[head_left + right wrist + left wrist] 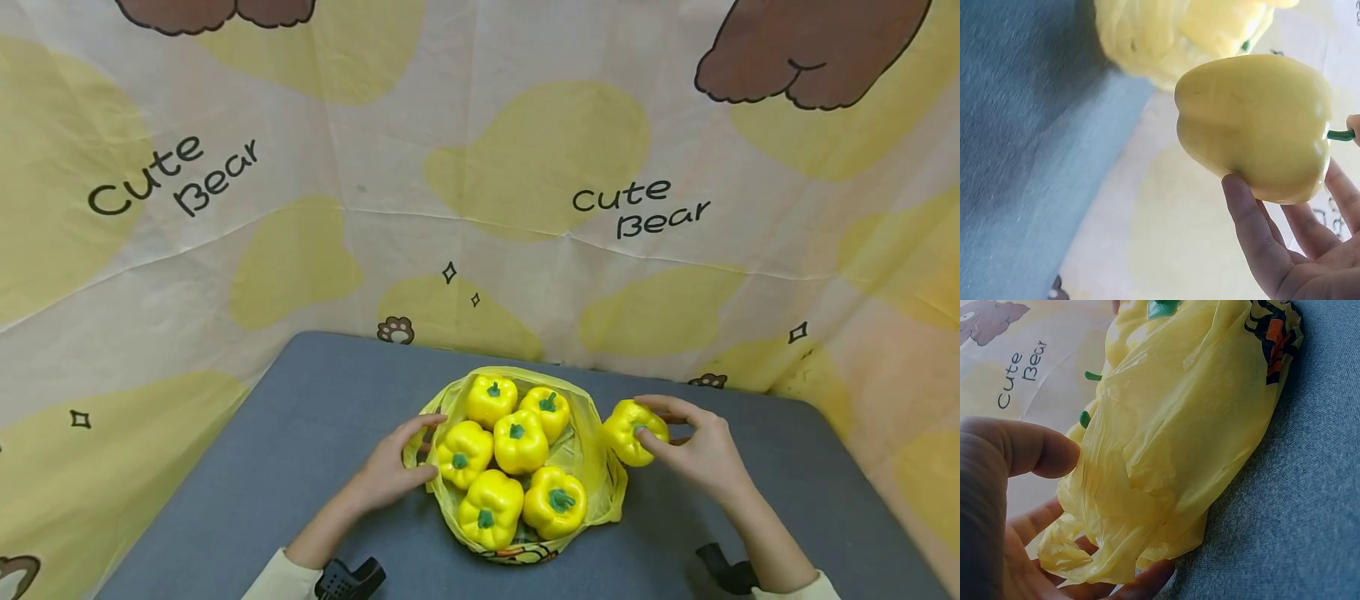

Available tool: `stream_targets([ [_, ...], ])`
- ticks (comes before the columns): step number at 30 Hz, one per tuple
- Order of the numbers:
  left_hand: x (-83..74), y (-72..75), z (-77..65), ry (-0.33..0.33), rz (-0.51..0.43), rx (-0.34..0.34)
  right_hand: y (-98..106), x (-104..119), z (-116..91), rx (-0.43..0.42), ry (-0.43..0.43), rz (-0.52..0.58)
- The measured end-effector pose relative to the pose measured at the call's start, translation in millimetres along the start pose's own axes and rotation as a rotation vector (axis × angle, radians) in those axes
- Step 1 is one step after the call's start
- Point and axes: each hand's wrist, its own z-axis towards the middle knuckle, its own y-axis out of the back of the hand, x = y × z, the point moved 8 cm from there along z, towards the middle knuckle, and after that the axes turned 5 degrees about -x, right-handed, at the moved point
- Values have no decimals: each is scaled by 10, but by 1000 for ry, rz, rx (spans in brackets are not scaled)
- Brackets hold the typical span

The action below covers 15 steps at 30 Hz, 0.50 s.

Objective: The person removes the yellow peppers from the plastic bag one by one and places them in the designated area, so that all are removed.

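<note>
Right hand [699, 448] holds pepper [627, 438], stem [1339, 135] thumbward.

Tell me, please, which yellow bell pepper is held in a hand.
The yellow bell pepper in the right hand, beside the yellow plastic bag; the other six bell peppers lie inside the bag.

- The pepper [626, 435] in my right hand [701, 450] looks smooth and glossy, like moulded plastic.
- I see the same shine on the other peppers [521, 443]; their green stems [561, 501] look smooth too.
- The bag [1179, 431] I touch is thin plastic film, crinkled, translucent, softly shiny.
- My table top [315, 417] looks like matt, slightly rough woven cloth.
- The backdrop [517, 158] is creased printed fabric, mostly dull.
- My wrist mount [348, 581] looks like hard black plastic.
</note>
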Motion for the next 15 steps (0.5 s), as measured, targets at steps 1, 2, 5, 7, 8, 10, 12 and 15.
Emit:
stream_targets([
  [1, -5, 2, -1, -1, 1, -1, 17, -27, 10, -6, -7, -9],
  [2, -9, 3, -4, -1, 2, -3, 31, -58, 22, -11, -14, -19],
  [5, -12, 4, -6, 1, 9, -7, 55, -168, 58, -20, -38, -41],
  [7, -12, 5, -5, 2, 12, -9, 57, -259, 80, -20, -58, -50],
  [8, -11, 5, -5, 2, 15, -10, 57, -307, 91, -21, -68, -53],
  [10, -15, 5, -4, 0, 17, -10, 54, -409, 111, -22, -92, -53],
  [12, -21, 7, -6, -6, 18, -11, 45, -518, 128, -21, -123, -43],
  [15, -30, 3, -15, -13, 17, -11, 32, -681, 151, -18, -182, -5],
])
